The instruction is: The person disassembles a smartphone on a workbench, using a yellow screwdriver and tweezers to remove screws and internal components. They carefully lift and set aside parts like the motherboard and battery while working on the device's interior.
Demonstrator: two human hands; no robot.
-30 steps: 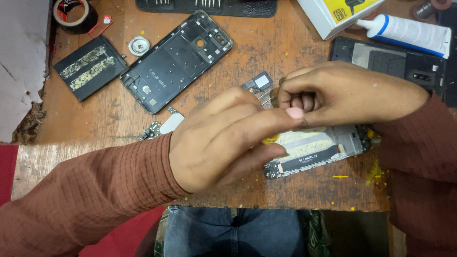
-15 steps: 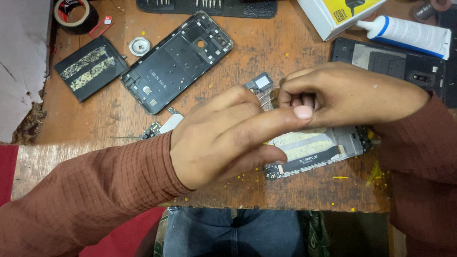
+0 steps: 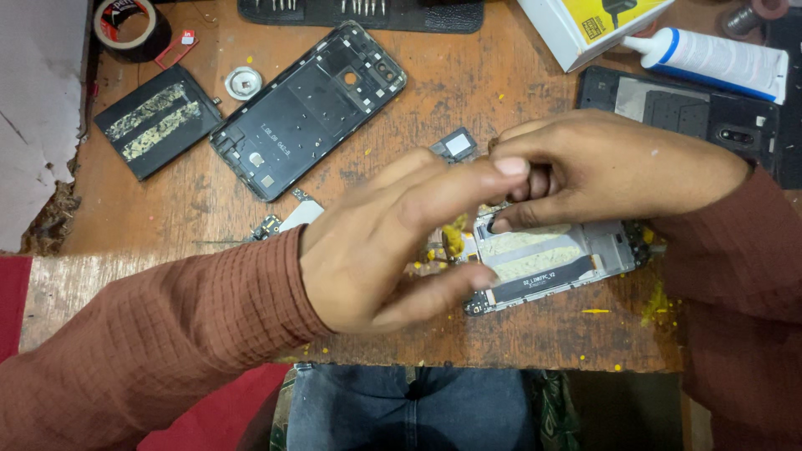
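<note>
- The opened phone frame [image 3: 555,267] lies near the table's [image 3: 468,92] front edge, inner side up, so its parts face me.
- My right hand [image 3: 601,171] rests on the frame's upper edge, fingers curled tight, pinching something too small to make out.
- My left hand [image 3: 393,242] hovers blurred beside it, thumb and forefinger spread, holding nothing I can see.
- A small dark module [image 3: 455,144] sits just behind my fingers.
- The black back cover [image 3: 309,104], battery [image 3: 154,121], glue tube [image 3: 710,58] and tape roll [image 3: 129,25] sit toward the far edge, clear of my hands.
</note>
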